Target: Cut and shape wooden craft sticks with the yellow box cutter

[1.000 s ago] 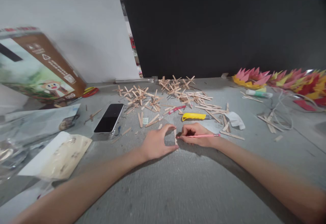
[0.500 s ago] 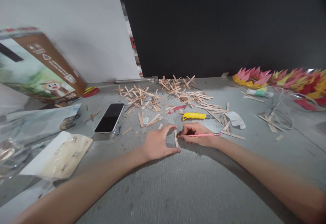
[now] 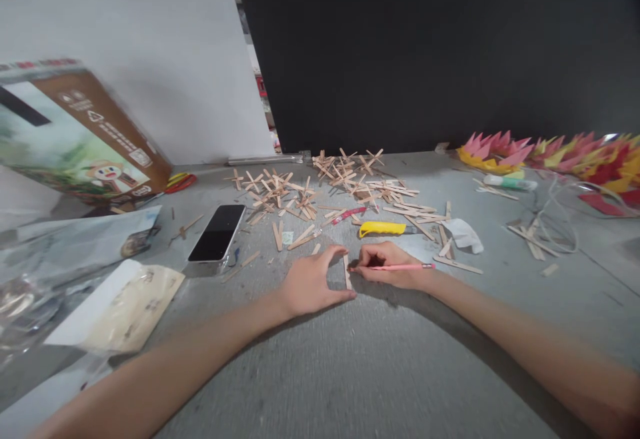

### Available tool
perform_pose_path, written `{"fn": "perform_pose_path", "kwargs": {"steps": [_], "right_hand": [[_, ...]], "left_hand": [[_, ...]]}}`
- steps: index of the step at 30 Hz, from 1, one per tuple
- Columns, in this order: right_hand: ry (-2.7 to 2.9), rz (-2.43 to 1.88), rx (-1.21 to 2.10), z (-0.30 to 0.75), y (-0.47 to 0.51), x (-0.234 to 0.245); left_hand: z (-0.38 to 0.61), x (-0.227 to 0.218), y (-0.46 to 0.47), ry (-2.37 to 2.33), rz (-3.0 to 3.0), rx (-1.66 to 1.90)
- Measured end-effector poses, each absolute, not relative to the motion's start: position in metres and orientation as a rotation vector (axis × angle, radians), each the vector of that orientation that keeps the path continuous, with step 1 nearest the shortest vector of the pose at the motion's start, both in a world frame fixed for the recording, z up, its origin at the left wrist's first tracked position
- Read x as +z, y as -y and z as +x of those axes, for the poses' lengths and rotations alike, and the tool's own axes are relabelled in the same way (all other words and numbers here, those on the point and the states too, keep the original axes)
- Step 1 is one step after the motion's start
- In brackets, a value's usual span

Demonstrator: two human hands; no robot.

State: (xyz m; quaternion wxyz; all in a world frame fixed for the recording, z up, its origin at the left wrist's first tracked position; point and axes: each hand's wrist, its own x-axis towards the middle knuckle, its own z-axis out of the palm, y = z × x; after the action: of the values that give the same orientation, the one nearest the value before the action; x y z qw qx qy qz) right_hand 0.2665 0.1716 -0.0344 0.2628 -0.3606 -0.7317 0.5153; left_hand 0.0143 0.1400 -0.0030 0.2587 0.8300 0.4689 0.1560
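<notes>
Between the thumb and fingers of my left hand (image 3: 311,282), a short wooden craft stick (image 3: 347,272) is gripped by its two ends on the grey table (image 3: 320,372). My right hand (image 3: 393,262) is closed round a pink pencil (image 3: 405,267), whose tip touches or nearly touches the middle of that stick. Just beyond my right hand lies a yellow utility knife (image 3: 383,228). A red knife-like tool (image 3: 348,214) rests a little farther back, among loose sticks.
Crossed craft sticks (image 3: 273,189) are heaped at the back. At left are a phone (image 3: 217,234), a plastic packet (image 3: 125,306) and a printed box (image 3: 85,139). To the right stand a glue stick (image 3: 509,182), crumpled tissue (image 3: 464,235) and pointed paper pieces (image 3: 495,152).
Both hands keep their hold on the stick and the pencil. The whole view has shifted very slightly; nothing else has visibly moved.
</notes>
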Motion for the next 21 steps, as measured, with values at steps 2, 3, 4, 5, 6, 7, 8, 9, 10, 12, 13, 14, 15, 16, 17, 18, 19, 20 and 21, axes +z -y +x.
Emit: {"fn": "perform_pose_path", "kwargs": {"steps": [2,3,4,5,6,7,8,9,10,12,13,14,15,16,17,18,19,20,21], "right_hand": [[1.961,-0.986,1.416,0.2665,-0.1713,-0.0337],[1.964,-0.979,1.422,0.2665,-0.171,-0.0331],[1.974,-0.967,1.421,0.2665,-0.1707,-0.0325],[1.983,-0.959,1.415,0.2665,-0.1704,-0.032],[1.985,-0.962,1.411,0.2665,-0.1702,-0.0317],[1.978,-0.976,1.414,0.2664,-0.17,-0.0318],[1.967,-0.994,1.421,0.2664,-0.17,-0.0321],[1.958,-1.004,1.425,0.2665,-0.17,-0.0327],[1.959,-1.001,1.423,0.2665,-0.1701,-0.0333],[1.982,-0.965,1.402,0.2667,-0.1703,-0.0342],[1.992,-0.949,1.387,0.2667,-0.1704,-0.0343],[1.993,-0.948,1.378,0.2666,-0.1704,-0.034],[1.985,-0.96,1.382,0.2664,-0.1703,-0.0335],[1.974,-0.977,1.39,0.2662,-0.1703,-0.0329],[1.967,-0.988,1.396,0.266,-0.1702,-0.0323],[1.971,-0.989,1.397,0.2659,-0.1702,-0.0318],[1.981,-0.978,1.391,0.2657,-0.1702,-0.0316],[1.992,-0.964,1.378,0.2657,-0.1702,-0.0317],[1.998,-0.955,1.365,0.2658,-0.1703,-0.0321]], "left_hand": [[0.0145,-0.0026,-0.1399,-1.273,2.25,0.418],[0.0145,-0.0024,-0.1399,-1.275,2.249,0.416],[0.0144,-0.0022,-0.14,-1.274,2.247,0.411],[0.0143,-0.0021,-0.1401,-1.272,2.245,0.408],[0.0141,-0.0019,-0.1402,-1.269,2.243,0.405],[0.014,-0.0017,-0.1403,-1.268,2.242,0.403],[0.0139,-0.0016,-0.1403,-1.269,2.242,0.402],[0.0138,-0.0016,-0.1404,-1.269,2.244,0.402],[0.0137,-0.0017,-0.1404,-1.268,2.246,0.403],[0.0136,-0.0021,-0.1404,-1.266,2.249,0.402],[0.0137,-0.0024,-0.1404,-1.263,2.249,0.401],[0.0137,-0.0029,-0.1404,-1.263,2.249,0.399],[0.0138,-0.0033,-0.1404,-1.265,2.248,0.398],[0.0138,-0.0038,-0.1405,-1.267,2.248,0.396],[0.0139,-0.0043,-0.1405,-1.269,2.25,0.397],[0.0139,-0.0046,-0.1406,-1.27,2.251,0.401],[0.014,-0.0049,-0.1407,-1.27,2.252,0.406],[0.014,-0.0051,-0.1407,-1.267,2.252,0.412],[0.014,-0.0051,-0.1408,-1.265,2.25,0.418]]}}
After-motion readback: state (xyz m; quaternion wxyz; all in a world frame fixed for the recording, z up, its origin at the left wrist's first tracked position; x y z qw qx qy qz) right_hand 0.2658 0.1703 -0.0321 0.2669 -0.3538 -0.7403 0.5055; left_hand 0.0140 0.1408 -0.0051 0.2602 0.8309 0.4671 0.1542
